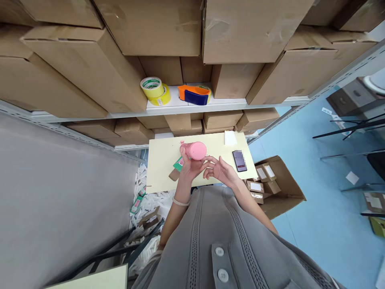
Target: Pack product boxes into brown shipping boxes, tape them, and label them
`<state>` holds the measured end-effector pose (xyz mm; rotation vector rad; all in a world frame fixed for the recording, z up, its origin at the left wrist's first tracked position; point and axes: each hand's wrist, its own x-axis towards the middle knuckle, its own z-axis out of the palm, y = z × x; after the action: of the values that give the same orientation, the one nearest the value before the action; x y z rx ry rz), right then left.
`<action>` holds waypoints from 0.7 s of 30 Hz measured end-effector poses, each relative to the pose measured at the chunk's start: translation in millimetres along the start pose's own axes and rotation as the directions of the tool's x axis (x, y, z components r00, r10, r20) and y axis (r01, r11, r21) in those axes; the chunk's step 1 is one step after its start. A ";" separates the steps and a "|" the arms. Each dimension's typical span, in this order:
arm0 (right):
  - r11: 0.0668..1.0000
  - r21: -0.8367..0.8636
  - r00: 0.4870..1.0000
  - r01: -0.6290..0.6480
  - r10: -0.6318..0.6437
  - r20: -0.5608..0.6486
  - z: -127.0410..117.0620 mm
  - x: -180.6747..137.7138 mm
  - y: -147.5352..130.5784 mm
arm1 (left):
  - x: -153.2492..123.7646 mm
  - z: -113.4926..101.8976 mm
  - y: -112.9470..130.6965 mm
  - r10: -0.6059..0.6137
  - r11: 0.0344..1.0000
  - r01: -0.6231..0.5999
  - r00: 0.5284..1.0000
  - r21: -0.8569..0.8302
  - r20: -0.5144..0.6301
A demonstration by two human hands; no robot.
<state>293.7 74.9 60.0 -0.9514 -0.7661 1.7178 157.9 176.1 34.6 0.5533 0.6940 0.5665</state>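
Observation:
My left hand [191, 168] is closed around a pink cylindrical container [197, 150], tilted so that one round end faces up toward me. Whether that end is a lid or a base I cannot tell. Beside it, my right hand [221, 171] holds nothing; its fingers are apart and reach toward the container's lower side. Under my left hand lie a green and pink box [178, 163] and a small brown cardboard piece [174, 174], both partly hidden. The pale yellow table [162, 154] is beneath both hands.
A phone [240, 161] and a white paper [230, 137] lie on the table. Yellow tape rolls [155, 91] and an orange and blue tape dispenser [195, 95] sit on the shelf among cardboard boxes. An open carton [288, 199] holding small boxes stands at right.

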 end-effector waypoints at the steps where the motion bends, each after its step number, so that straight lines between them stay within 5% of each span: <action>1: 1.000 0.007 1.000 0.009 -0.009 0.012 0.8 0.0 0.7 | -0.5 0.0 -1.7 -0.013 1.000 0.013 1.000 -0.006 0.015; 7: 1.000 -0.026 0.994 -0.014 0.011 -0.106 -3.8 3.2 6.7 | -4.1 2.6 -5.7 -0.031 0.996 0.033 0.999 -0.079 0.022; 10: 0.998 -0.054 0.953 0.035 -0.049 -0.299 -13.6 3.4 10.1 | -3.2 3.8 -10.9 0.116 0.990 -0.123 0.988 -0.064 -0.105; 13: 0.982 -0.161 0.879 0.099 -0.162 -0.448 -23.8 -2.3 8.9 | -0.6 2.5 -19.1 0.289 0.954 -0.260 0.932 0.151 -0.220; 17: 0.898 -0.421 0.783 0.128 -0.352 -0.512 -28.9 -13.7 -2.9 | 2.3 -0.4 -28.1 0.491 0.799 -0.346 0.847 0.491 -0.202; 21: 0.706 -0.700 0.701 0.107 -0.553 -0.451 -18.6 -20.0 -19.8 | 4.1 -0.5 -34.4 0.659 0.517 -0.402 0.750 0.756 -0.052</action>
<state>322.9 63.3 72.3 -1.6160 -0.9905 0.6617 170.2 154.3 10.7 1.4819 1.0895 1.0113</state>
